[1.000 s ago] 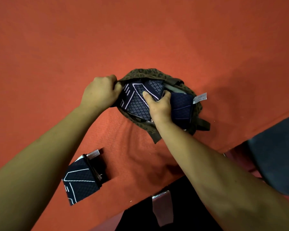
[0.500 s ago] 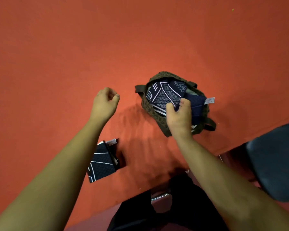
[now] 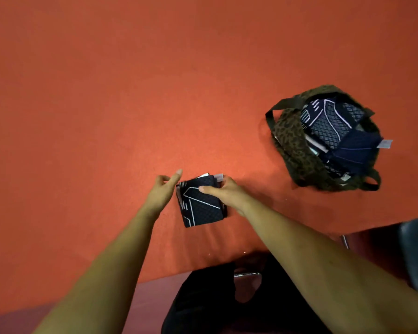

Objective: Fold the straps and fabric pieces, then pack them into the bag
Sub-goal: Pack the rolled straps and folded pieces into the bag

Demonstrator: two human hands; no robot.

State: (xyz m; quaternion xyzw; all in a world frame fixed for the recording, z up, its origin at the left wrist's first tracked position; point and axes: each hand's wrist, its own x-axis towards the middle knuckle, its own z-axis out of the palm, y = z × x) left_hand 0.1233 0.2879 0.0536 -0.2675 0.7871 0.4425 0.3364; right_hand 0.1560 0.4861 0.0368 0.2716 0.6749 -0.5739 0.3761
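We record that both hands have left the bag. A second ago the left hand held its rim while the right hand pressed cloth down inside. The left let go first and the right followed.

Both are now at the folded piece, which lies flat on the table at its near edge, well apart from the bag. The right hand grips this piece, with the thumb laid across the top face and the fingers curled round the far right edge. The left hand is spread, fingers straight and holding nothing, just beside the piece's left edge. We cannot tell whether it touches the cloth.

The bag sits alone at the far right, mouth open. The packed pieces fill it to the rim, and a white tag hangs over the right side.

In our judgement the last load is seated and the pick-up of the next piece has begun. No other loose piece shows on the table, so this looks like the final one. The bag appears nearly full and no hand is holding it open. We would expect the left hand to be needed back at the rim before this piece can go in.
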